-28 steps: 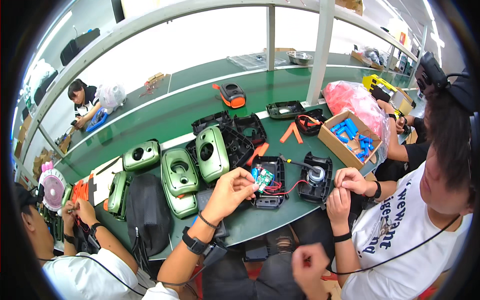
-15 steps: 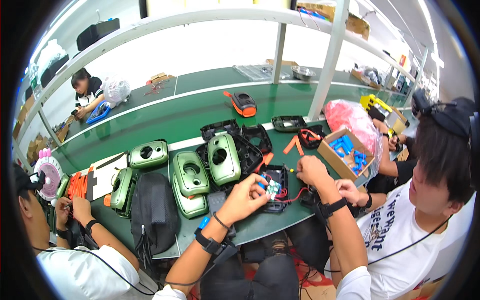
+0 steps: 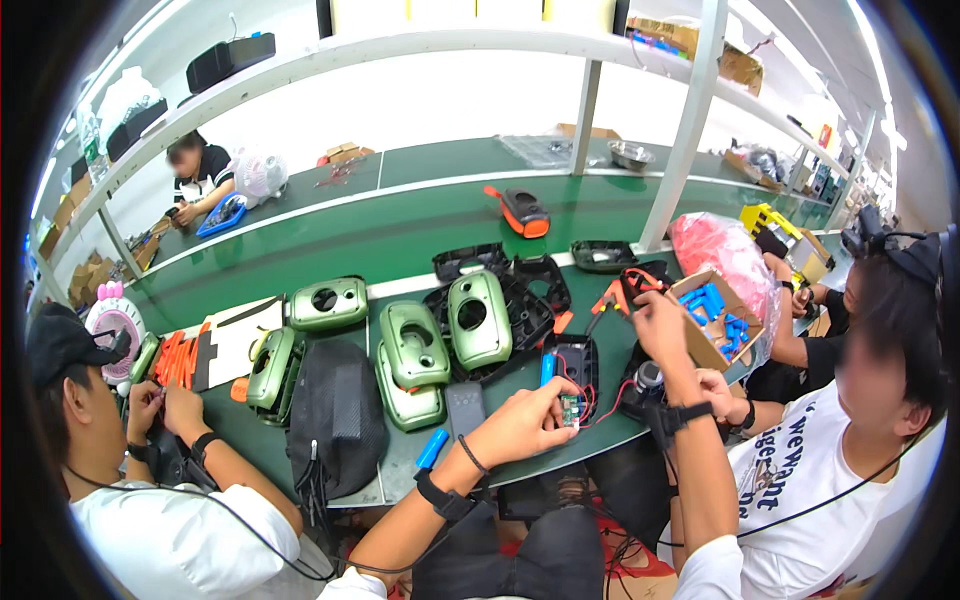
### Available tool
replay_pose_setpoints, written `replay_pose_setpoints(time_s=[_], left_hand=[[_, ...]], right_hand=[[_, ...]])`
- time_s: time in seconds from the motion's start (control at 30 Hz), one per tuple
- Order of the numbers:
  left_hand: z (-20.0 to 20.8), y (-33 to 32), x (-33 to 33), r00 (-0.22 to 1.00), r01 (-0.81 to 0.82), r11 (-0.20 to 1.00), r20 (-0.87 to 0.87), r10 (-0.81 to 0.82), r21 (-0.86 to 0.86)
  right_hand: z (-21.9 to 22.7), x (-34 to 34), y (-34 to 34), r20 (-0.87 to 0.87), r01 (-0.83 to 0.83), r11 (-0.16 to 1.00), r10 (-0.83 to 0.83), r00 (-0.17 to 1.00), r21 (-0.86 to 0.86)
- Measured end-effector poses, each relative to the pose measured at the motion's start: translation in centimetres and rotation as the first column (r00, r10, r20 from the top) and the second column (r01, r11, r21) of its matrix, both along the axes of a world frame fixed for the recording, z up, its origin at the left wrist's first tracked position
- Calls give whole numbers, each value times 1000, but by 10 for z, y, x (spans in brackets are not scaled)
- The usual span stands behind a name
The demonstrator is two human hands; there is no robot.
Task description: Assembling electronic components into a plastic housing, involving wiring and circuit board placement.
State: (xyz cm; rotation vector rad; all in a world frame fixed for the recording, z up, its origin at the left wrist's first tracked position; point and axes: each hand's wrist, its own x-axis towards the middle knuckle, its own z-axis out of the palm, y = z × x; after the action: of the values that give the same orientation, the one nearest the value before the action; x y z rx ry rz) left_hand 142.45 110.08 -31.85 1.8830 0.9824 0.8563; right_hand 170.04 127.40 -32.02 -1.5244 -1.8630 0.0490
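My left hand (image 3: 528, 418) pinches a small green circuit board (image 3: 571, 408) at the near edge of a black plastic housing (image 3: 578, 352). Red wires (image 3: 589, 396) run from the board into and past the housing. Inside the housing's left side stands a blue cylindrical battery (image 3: 547, 368). My right hand (image 3: 660, 322) is raised beyond the housing's right side, fingers drawn together beside orange-and-black parts (image 3: 612, 297); what they hold, if anything, is hidden. A cardboard box (image 3: 708, 352) of blue batteries stands just right of that hand.
Green shells (image 3: 415, 345) and black shells (image 3: 520, 325) are piled left of the housing. Beside them lie a black pouch (image 3: 335, 420) and a loose blue battery (image 3: 432, 449). Co-workers sit close on both sides; one person's hand (image 3: 722, 392) is near my right wrist.
My left hand has drawn nearer and lower with the circuit board, uncovering the blue battery. My right hand has lifted slightly farther away. The whole view has shifted, moving the bench rightward.
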Motion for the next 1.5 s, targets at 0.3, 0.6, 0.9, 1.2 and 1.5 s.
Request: replay_pose_setpoints(time_s=[0.3, 0.6, 0.9, 1.2, 1.5], left_hand=[[13, -80, 16, 989, -113, 987, -111, 101, -111], [-12, -37, 42, 774, -541, 733, -96, 626, 412], [-26, 24, 27, 781, -506, 816, -252, 571, 279], [-20, 44, 11, 814, -498, 856, -266, 517, 139], [-8, 40, -4, 852, -435, 892, -263, 453, 126]], right_hand=[[8, 43, -150, -508, -42, 995, 83, 857, 92], [14, 22, -170, -82, -69, 992, 61, 995, -102], [31, 15, -182, 352, -150, 973, 204, 914, -174], [4, -7, -199, 104, -305, 941, 322, 941, -149], [21, -26, -231, 42, -347, 910, 365, 930, -226]])
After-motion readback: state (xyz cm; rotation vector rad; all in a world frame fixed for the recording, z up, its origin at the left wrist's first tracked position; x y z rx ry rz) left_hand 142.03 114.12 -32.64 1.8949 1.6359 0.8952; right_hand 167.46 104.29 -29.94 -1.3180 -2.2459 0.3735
